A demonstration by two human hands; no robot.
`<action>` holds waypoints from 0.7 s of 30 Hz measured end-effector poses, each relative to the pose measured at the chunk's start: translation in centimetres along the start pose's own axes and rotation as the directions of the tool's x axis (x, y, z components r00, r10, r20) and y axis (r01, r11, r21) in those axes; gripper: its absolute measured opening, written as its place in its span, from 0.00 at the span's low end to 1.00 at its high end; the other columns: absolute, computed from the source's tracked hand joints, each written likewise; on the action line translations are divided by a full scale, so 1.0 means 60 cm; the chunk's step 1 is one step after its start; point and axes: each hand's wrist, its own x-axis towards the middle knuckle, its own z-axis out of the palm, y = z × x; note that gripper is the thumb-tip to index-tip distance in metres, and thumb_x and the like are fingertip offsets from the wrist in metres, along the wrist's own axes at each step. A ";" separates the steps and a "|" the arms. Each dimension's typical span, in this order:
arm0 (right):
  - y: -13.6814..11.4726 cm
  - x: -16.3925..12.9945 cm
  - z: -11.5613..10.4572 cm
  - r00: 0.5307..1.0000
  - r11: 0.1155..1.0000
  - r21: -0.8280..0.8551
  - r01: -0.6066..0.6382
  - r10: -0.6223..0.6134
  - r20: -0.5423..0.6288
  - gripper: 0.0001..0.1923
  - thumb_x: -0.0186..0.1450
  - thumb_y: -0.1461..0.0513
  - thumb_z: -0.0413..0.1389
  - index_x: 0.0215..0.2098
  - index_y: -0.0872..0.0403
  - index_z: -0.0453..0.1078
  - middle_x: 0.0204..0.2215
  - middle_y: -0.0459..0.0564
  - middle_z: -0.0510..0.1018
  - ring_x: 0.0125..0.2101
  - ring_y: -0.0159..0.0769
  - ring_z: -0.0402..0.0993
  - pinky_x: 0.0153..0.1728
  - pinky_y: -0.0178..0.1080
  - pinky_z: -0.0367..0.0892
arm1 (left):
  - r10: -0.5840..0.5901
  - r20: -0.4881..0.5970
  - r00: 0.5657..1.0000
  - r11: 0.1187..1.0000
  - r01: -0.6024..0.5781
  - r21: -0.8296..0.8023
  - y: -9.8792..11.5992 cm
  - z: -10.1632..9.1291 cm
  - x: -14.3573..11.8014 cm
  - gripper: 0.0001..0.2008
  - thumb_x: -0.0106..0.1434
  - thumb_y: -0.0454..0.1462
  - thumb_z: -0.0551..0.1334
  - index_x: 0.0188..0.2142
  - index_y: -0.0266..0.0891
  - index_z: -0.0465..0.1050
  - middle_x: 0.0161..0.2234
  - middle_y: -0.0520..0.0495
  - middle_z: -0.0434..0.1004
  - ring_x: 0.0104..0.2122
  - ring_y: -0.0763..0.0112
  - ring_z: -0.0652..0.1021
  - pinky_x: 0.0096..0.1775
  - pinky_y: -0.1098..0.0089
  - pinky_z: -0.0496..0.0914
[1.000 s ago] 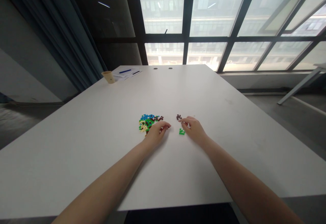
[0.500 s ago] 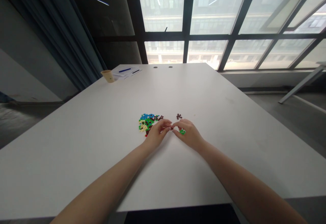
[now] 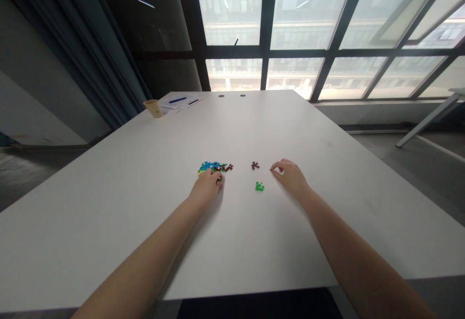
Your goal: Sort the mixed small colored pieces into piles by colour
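Tan and smooth, the cup (image 3: pixel 154 109) stands far off on the left, round and thinner at the bottom. Next to it lies flat white paper (image 3: pixel 183 105) with a thin blue pen (image 3: pixel 178 100) on top.

Next comes the pile (image 3: pixel 208 165), nearer the person. Its bits are tiny and knobbly, like hard plastic: blue, green, dark brown and some yellow. The left hand (image 3: pixel 205 185) is bent over its near side and hides part of it. Its fingers are curled, and I can't tell if they hold a bit. A light touch should work best here, with just the tips, because a heavy palm could drag bits along.

To the right, on the bare white tabletop (image 3: pixel 236 241), sits a little brown bunch (image 3: pixel 255 165), spiky and loose. Closer to the person and a touch more right is a green bunch (image 3: pixel 259 187), bright, with one straight edge. They sit apart, and it would be good to keep that gap.

Last is the right hand (image 3: pixel 290 177), beside both bunches but not touching them. Its thumb and finger make a narrow pinch. A dark speck shows at the tips, too small to know if it is a held bit. A soft, steady pinch would suit something so small.
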 end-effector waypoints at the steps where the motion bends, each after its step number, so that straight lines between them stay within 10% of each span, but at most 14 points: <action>1: 0.005 0.002 0.003 1.000 1.000 -0.016 -0.020 0.020 0.003 0.07 0.57 0.64 0.53 0.30 0.51 0.74 0.24 0.45 0.67 0.27 0.30 0.63 0.32 0.33 0.57 | 0.006 0.004 1.000 1.000 -0.006 0.006 -0.004 0.000 0.001 0.09 0.53 0.31 0.56 0.33 0.38 0.73 0.34 0.41 0.70 0.37 0.59 0.70 0.42 0.58 0.65; 21: -0.022 0.014 0.047 0.995 0.987 -0.162 -0.008 0.025 0.100 0.20 0.61 0.67 0.45 0.48 0.47 0.69 0.35 0.52 0.75 0.39 0.39 0.68 0.37 0.39 0.57 | 0.012 -0.003 1.000 0.999 -0.012 0.040 0.030 -0.014 0.007 0.07 0.55 0.30 0.53 0.27 0.38 0.68 0.29 0.44 0.71 0.31 0.64 0.71 0.36 0.64 0.64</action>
